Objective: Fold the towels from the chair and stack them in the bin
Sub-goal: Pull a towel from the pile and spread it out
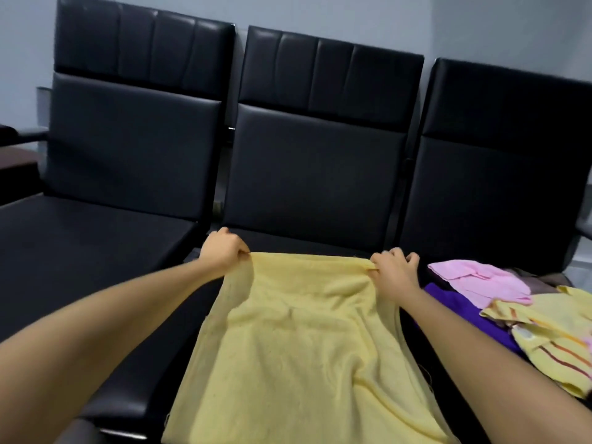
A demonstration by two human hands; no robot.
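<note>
A pale yellow towel [298, 341] is spread over the seat of the middle black chair [314, 174], its near part hanging toward me. My left hand [222, 251] pinches the towel's far left corner. My right hand [395, 270] pinches the far right corner. The far edge runs taut between both hands. On the right chair seat lies a heap of towels: a pink one [480, 283], a purple one [461, 312] and a yellow striped one [551, 334]. No bin is in view.
Three black padded chairs stand in a row against a grey wall; the left chair [96, 219] has a bare seat. A dark brown surface [16, 161] shows at the far left edge.
</note>
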